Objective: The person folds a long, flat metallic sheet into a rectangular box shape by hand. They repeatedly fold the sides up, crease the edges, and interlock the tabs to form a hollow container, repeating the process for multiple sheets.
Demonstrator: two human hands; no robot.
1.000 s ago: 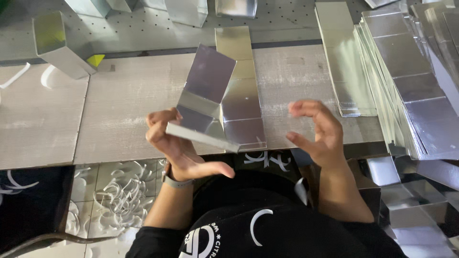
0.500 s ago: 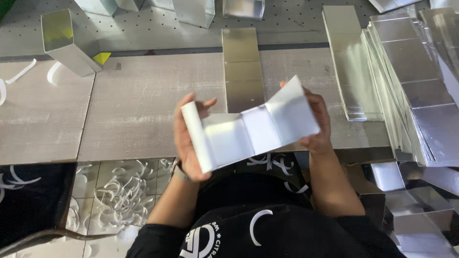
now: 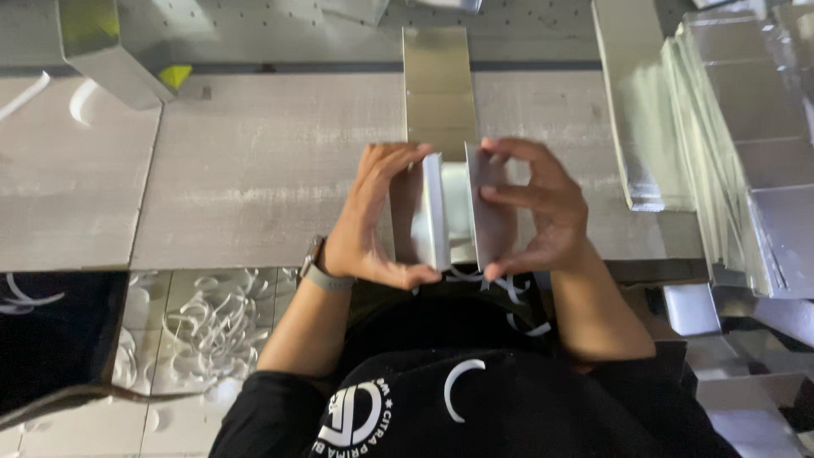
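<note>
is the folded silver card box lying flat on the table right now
No, the folded silver card box is held up between the left hand and right hand.

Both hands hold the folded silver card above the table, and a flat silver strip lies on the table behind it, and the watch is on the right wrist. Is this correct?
Not quite: in the head view the watch is on the left wrist. The rest stands: left hand and right hand hold the folded silver card, the flat silver strip behind it.

A black short-sleeved shirt (image 3: 475, 407) with white printed marks. A grey watch (image 3: 318, 273) sits on the left wrist.
</note>
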